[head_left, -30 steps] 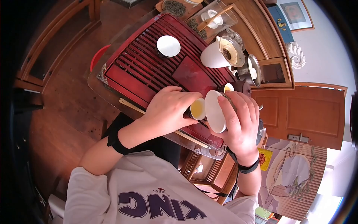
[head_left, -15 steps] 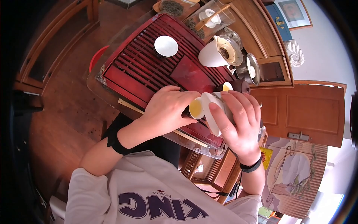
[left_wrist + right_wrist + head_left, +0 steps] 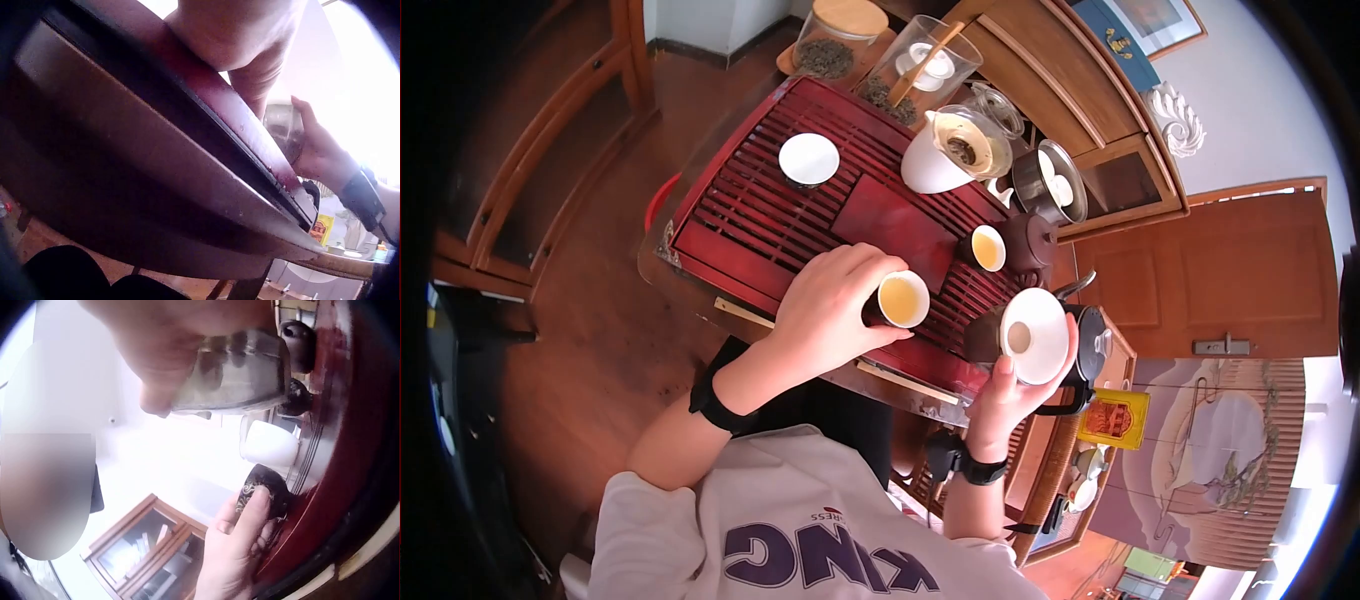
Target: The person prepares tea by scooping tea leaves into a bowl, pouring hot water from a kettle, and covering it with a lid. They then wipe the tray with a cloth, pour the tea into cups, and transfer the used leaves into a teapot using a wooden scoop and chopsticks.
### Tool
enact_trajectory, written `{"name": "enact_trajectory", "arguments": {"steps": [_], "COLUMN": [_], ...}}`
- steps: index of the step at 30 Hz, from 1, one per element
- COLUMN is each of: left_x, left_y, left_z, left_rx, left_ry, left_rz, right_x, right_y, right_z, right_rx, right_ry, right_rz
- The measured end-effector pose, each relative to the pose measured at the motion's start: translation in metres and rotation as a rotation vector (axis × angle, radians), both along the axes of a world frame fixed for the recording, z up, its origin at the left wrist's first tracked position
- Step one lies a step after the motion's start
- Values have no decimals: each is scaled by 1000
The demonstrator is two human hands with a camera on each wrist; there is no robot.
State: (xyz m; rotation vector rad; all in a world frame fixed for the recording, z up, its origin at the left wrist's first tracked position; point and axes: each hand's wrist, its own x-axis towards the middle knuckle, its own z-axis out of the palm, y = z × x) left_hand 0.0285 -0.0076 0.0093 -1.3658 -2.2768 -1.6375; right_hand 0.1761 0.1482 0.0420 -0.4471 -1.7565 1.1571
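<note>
My left hand [image 3: 820, 305] grips a small dark teacup [image 3: 903, 300] by its sides, thumb and fingers round it. Yellow tea stands in this cup, close over the red slatted tea tray [image 3: 745, 215]. In the right wrist view the cup's dark outside shows a pale scroll pattern. My right hand [image 3: 1005, 400] holds a larger white-lined cup [image 3: 1045, 330] to the right, fingers round its side and thumb near the rim. Its mouth faces up toward me, showing a bare white inside; its greyish outside [image 3: 250, 375] shows in the right wrist view.
Another dark teacup [image 3: 988, 248] with tea stands beside a brown teapot [image 3: 1030, 243]. A white-lined cup [image 3: 809, 158] sits on the tray's far left. Behind are a white pitcher [image 3: 930, 165] with a strainer, a metal bowl [image 3: 1040, 185] and tea jars [image 3: 825, 55]. A black kettle [image 3: 1088, 345] stands right.
My right hand has drawn the larger cup away from the small teacup, right and down, and turned it from tilted over to mouth up. My left hand keeps its hold.
</note>
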Motion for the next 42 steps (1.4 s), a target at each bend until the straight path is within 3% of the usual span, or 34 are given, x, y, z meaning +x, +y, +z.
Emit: {"name": "enact_trajectory", "arguments": {"steps": [6,12,18,29,42], "left_x": [-4,-10,-32,-42,-46], "left_y": [1,0,30,78,63], "left_z": [1,23,38,37,40], "left_rx": [62,-54,-117,-293,-254], "left_ry": [-92,-209,-301,-63,43], "left_rz": [-58,-96,-131,-38,-118], "right_x": [19,21,23,28,25], "right_y": [-1,-5,-6,-2,-1], "right_z": [-29,-38,-41,-50,-52], "right_rx": [-106,-118,-177,-203,-134], "right_ry": [70,94,145,172,150], "right_rz": [-102,-121,-97,-9,-49]}}
